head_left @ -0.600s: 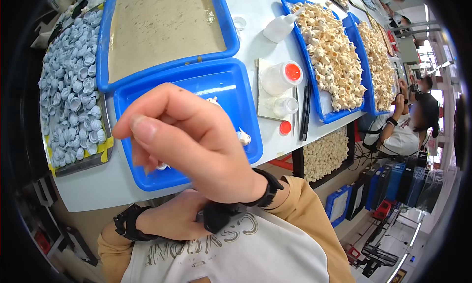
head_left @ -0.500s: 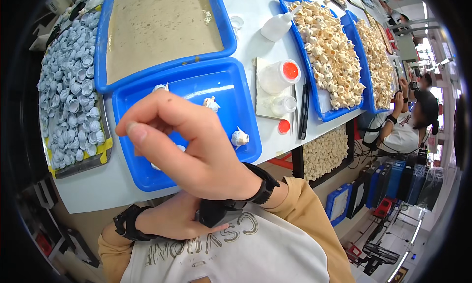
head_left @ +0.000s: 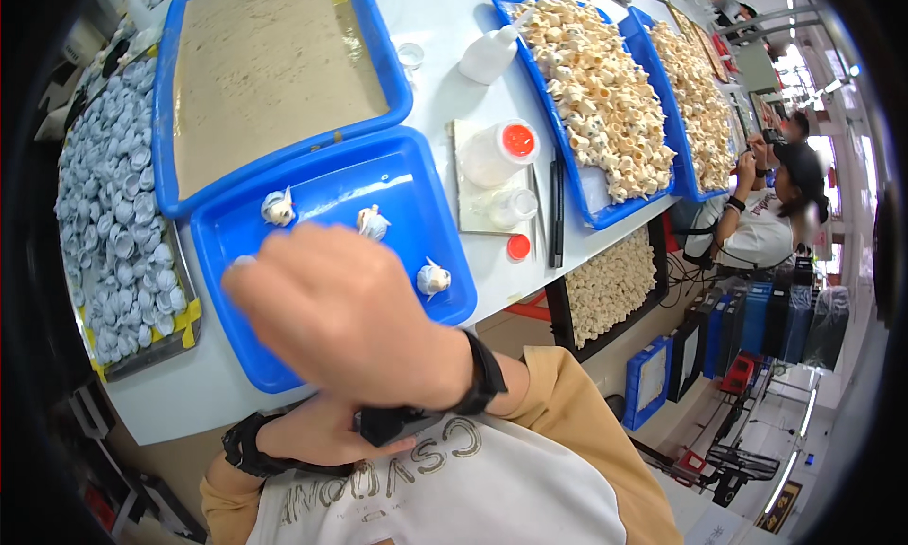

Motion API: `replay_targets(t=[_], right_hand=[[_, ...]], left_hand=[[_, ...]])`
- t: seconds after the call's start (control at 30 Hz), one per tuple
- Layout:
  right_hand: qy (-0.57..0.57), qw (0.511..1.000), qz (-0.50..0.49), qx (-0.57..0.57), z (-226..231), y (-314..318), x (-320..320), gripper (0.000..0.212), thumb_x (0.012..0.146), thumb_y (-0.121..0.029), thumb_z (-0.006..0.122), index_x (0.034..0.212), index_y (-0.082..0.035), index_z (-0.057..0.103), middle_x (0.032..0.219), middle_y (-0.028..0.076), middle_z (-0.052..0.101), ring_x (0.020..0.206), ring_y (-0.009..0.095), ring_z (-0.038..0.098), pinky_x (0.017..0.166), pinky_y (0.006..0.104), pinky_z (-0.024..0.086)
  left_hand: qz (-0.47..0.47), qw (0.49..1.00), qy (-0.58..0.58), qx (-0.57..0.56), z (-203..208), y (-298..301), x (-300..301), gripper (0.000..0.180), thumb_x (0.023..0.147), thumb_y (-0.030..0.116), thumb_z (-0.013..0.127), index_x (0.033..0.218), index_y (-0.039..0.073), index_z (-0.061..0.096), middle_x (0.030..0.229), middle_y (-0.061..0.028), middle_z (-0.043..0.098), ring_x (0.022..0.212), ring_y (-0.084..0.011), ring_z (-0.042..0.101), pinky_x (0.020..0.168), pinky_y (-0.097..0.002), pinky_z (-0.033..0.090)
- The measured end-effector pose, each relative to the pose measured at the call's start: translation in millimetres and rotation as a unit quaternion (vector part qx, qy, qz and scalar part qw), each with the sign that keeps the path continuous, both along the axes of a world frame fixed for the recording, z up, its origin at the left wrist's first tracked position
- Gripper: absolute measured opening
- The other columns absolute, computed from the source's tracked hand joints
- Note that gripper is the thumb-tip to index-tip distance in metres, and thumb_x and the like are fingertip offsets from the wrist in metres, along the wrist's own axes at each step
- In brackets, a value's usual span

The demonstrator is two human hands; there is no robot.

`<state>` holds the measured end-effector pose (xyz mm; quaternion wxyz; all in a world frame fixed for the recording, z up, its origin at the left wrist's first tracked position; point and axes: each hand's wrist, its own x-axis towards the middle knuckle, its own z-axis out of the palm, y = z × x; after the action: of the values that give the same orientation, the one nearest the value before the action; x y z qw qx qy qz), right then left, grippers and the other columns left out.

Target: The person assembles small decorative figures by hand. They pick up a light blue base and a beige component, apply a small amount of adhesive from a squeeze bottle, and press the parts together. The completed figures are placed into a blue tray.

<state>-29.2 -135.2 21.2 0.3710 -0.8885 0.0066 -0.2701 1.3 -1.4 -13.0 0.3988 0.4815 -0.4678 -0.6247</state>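
My right hand (head_left: 331, 318) is raised over the near blue tray (head_left: 430, 190), its fingers curled into a blurred fist with nothing visible in it. At its wrist is a black strap with a black box-shaped device (head_left: 388, 424) on the underside. My left hand (head_left: 312, 433) lies below, close to my chest, its fingers around that device; they are partly hidden. The tray holds small round white-and-cream pieces, among them one at the back (head_left: 277, 207), one in the middle (head_left: 373, 223) and one on the right (head_left: 434, 279). My right hand covers part of the tray.
Left stands a tray of pale blue cups (head_left: 123, 233); behind, a blue-rimmed bin of greyish-beige material (head_left: 274, 81). Right are a white squeeze bottle (head_left: 489, 55), a plastic jar (head_left: 492, 154), black tweezers (head_left: 556, 214) and trays of cream pieces (head_left: 605, 110). A co-worker (head_left: 757, 214) sits far right.
My right hand has turned and its fingers have curled in more tightly. The view has shifted, so the table's things appear further left. My left hand stays at the right wrist.
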Motion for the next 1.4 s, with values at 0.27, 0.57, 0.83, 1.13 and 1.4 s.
replay_targets(t=[0.27,0.57,0.83,1.13,1.4], right_hand=[[-0.158,0.935,-0.016,0.318,22.9,-68.1,-148.4,0.007,0.079,-0.001,0.053,0.076,0.002,0.058,0.065,0.010,0.056,0.056,0.019,0.054,0.050,0.0259,0.042],[0.359,0.785,-0.444,-0.242,-10.7,-182.0,-164.1,0.022,0.069,-0.022,0.069,0.086,-0.010,0.062,0.078,0.008,0.060,0.070,0.026,0.060,0.060,0.0350,0.047],[0.321,0.811,-0.434,-0.226,-21.4,-187.3,-160.0,0.019,0.069,-0.015,0.068,0.082,-0.006,0.058,0.079,0.009,0.060,0.071,0.025,0.059,0.059,0.0336,0.045],[-0.011,0.884,-0.467,-0.014,-18.7,-138.2,-169.6,0.020,0.079,-0.002,0.060,0.098,0.001,0.054,0.089,0.008,0.054,0.069,0.015,0.057,0.063,0.0250,0.048],[-0.049,0.944,-0.309,0.105,-0.8,-86.3,-154.0,0.031,0.068,0.003,0.065,0.098,0.002,0.057,0.096,0.013,0.050,0.083,0.019,0.051,0.073,0.0270,0.043]], left_hand=[[0.132,0.981,0.138,0.016,14.0,16.0,29.8,0.005,0.072,0.002,0.064,0.076,0.000,0.064,0.063,-0.0054,0.058,0.055,-0.0121,0.052,0.055,-0.0247,0.041],[0.370,0.756,0.538,0.047,34.4,5.3,40.5,0.018,0.080,0.018,0.045,0.078,0.000,0.040,0.073,-0.0115,0.043,0.045,-0.0181,0.041,0.034,-0.0269,0.031],[0.300,0.851,0.425,0.063,18.5,25.7,36.1,0.030,0.083,0.021,0.058,0.099,0.001,0.043,0.091,-0.0160,0.047,0.053,-0.0095,0.044,0.040,-0.0193,0.032],[0.276,0.881,0.366,0.116,16.9,23.9,36.6,0.032,0.079,0.022,0.065,0.102,0.001,0.054,0.085,-0.0156,0.055,0.051,-0.0100,0.044,0.040,-0.0205,0.032],[0.294,0.894,0.325,0.092,17.1,5.1,37.3,0.033,0.081,0.017,0.052,0.105,-0.006,0.053,0.086,-0.0102,0.052,0.053,-0.0075,0.044,0.044,-0.0194,0.033]])
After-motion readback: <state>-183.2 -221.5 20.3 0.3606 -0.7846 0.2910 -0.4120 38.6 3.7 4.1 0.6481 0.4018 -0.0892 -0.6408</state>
